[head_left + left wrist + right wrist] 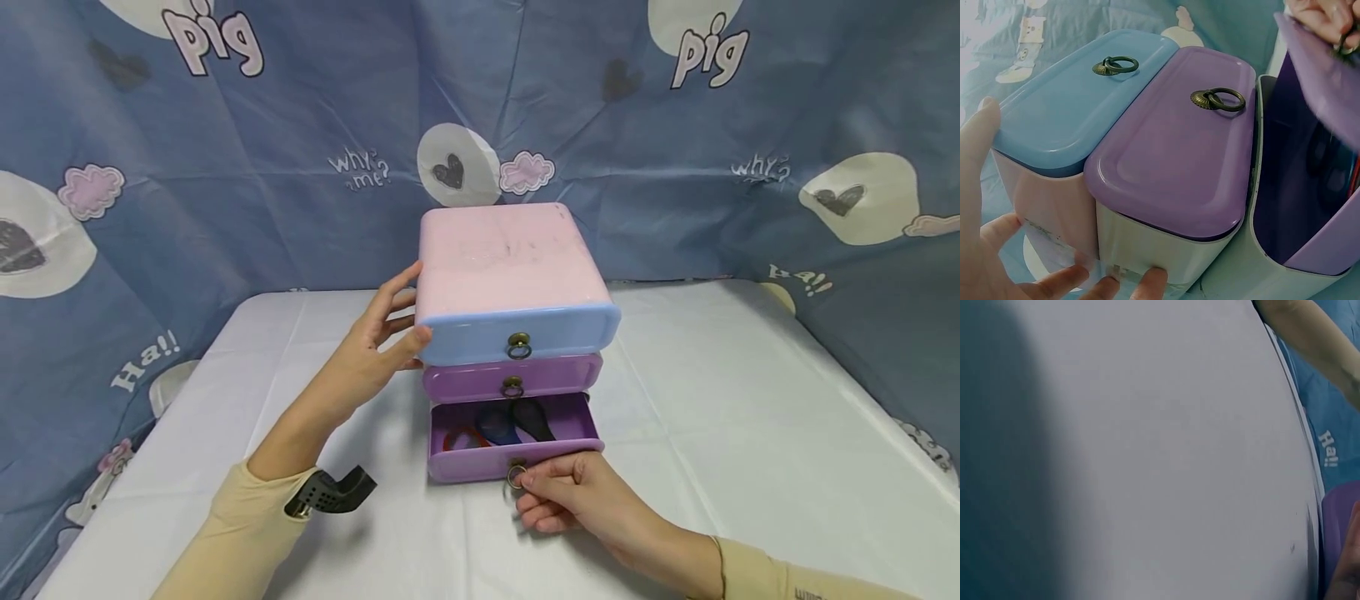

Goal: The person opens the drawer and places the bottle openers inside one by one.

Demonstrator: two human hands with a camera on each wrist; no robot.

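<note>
A small three-drawer cabinet [498, 250] with a pink top stands on the table. My left hand [360, 358] rests against its left side, fingers spread, thumb at the front corner of the blue top drawer [465, 340]. In the left wrist view, its fingertips touch the cabinet's side. The purple middle drawer [465, 384] is closed. The purple bottom drawer [465, 467] is pulled out; inside lie a black item [532, 419], a blue one [495, 423] and a red-edged one [463, 438], partly hidden. My right hand [577, 496] pinches that drawer's ring pull [516, 477].
The cabinet sits on a white tablecloth [712, 433]. Behind it hangs a blue printed curtain [315, 100]. A black strap [330, 492] sticks out from the left wrist over the table. The right wrist view shows mostly the white cloth.
</note>
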